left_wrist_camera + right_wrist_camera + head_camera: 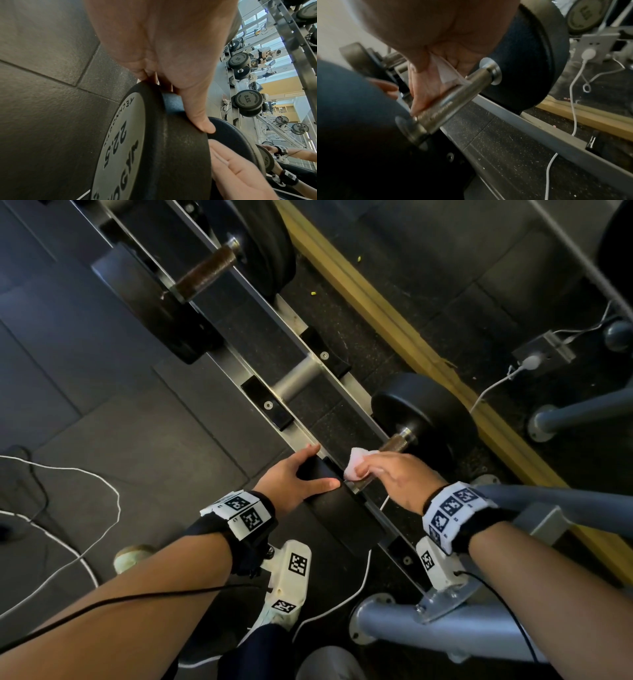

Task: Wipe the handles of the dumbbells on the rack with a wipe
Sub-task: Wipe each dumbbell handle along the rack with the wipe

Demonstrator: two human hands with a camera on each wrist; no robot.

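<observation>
Handle [448, 100] | lies across rack [298, 374] rails, near head [329, 491] to far head [424, 409] | right hand [394, 477] pinches wipe [356, 463] on near half, bare stretch beyond | left hand [294, 477] clasps near head

Gym: racked dumbbells [423, 405], rubber floor [102, 405].

A white cable [119, 503] loops across dark floor tiles [102, 405], well apart from a grey tubular frame [428, 635].
</observation>
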